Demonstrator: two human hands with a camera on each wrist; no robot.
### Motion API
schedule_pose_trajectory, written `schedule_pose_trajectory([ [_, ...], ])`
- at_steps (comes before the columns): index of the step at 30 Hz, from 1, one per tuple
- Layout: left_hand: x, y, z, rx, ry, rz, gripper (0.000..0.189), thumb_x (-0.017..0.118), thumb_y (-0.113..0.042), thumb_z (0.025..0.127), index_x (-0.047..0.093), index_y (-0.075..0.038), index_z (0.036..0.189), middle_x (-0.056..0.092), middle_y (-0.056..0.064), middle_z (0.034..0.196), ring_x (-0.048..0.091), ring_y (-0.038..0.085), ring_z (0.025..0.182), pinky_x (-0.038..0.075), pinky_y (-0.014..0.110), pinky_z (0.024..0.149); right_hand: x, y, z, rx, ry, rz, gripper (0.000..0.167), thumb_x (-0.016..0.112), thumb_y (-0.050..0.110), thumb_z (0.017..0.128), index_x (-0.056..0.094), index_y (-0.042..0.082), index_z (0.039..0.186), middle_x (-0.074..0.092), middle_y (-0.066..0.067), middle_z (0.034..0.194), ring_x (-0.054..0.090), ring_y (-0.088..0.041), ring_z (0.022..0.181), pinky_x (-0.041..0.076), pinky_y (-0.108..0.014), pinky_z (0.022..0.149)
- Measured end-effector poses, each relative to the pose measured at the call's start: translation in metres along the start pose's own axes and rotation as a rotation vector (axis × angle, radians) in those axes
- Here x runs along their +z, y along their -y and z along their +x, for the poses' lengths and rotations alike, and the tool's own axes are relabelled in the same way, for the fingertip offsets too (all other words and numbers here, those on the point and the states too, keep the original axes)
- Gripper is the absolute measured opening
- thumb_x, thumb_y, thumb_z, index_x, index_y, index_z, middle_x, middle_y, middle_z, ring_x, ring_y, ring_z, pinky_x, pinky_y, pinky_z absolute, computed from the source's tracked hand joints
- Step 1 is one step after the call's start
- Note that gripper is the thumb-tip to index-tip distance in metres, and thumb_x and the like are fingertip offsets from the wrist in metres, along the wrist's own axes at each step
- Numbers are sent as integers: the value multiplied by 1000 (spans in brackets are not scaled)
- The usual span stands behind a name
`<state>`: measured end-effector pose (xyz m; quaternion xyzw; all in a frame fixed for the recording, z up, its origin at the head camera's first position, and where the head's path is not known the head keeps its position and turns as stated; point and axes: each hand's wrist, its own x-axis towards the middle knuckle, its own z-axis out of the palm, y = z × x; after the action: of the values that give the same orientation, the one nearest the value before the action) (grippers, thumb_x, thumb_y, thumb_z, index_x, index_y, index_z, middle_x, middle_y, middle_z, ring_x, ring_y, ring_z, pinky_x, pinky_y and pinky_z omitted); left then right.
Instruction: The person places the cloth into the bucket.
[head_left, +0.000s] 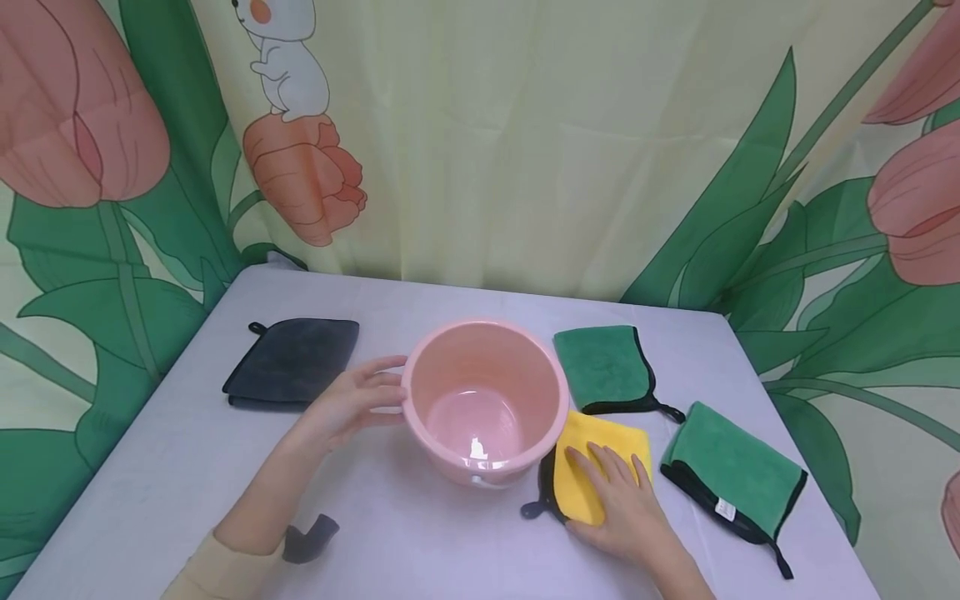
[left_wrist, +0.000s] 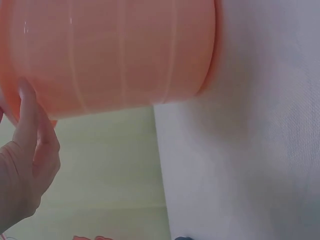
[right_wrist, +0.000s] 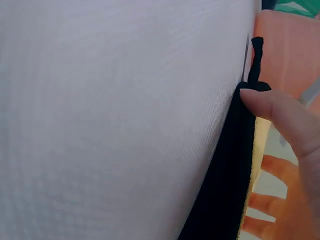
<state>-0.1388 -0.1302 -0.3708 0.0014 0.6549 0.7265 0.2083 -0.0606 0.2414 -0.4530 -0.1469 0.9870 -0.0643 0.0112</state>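
A pink bucket stands upright on the table. My left hand touches its left side near the rim with extended fingers; in the left wrist view those fingers lie against the outer wall. My right hand is on a folded yellow towel with a black border, right of the bucket and close to it. Its fingers spread over the yellow top. In the right wrist view the thumb presses the black edge near the hanging loop, with the towel between thumb and fingers.
A folded dark grey towel lies at the back left. Two folded green towels with black borders, one behind the yellow one and one at the right, lie on the table. A small dark piece is by the left forearm. A patterned curtain hangs behind.
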Motion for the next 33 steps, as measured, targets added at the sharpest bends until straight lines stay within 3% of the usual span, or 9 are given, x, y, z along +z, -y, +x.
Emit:
schedule_pose_trajectory([
  [13, 2, 0, -2, 0, 25, -1, 61, 60, -7, 84, 33, -3, 138, 45, 27, 127, 56, 32, 103, 51, 43, 82, 2, 6, 6, -43, -9, -59, 55, 72, 30, 68, 55, 15, 119, 52, -12, 115, 47, -34, 107, 32, -59, 95],
  [27, 3, 0, -1, -19, 2, 21, 58, 59, -6, 85, 34, -5, 137, 47, 26, 125, 58, 31, 100, 52, 42, 81, -2, 9, 16, -83, 27, -147, 39, 71, 15, 75, 54, 16, 110, 46, -5, 93, 45, -25, 89, 34, -56, 89],
  [33, 3, 0, 0, -20, -1, 20, 58, 59, -5, 85, 35, -5, 137, 47, 26, 125, 57, 32, 100, 52, 43, 81, -11, 7, 17, -96, -60, -168, 40, 73, 16, 73, 53, 17, 107, 44, -4, 89, 44, -24, 82, 37, -52, 80],
])
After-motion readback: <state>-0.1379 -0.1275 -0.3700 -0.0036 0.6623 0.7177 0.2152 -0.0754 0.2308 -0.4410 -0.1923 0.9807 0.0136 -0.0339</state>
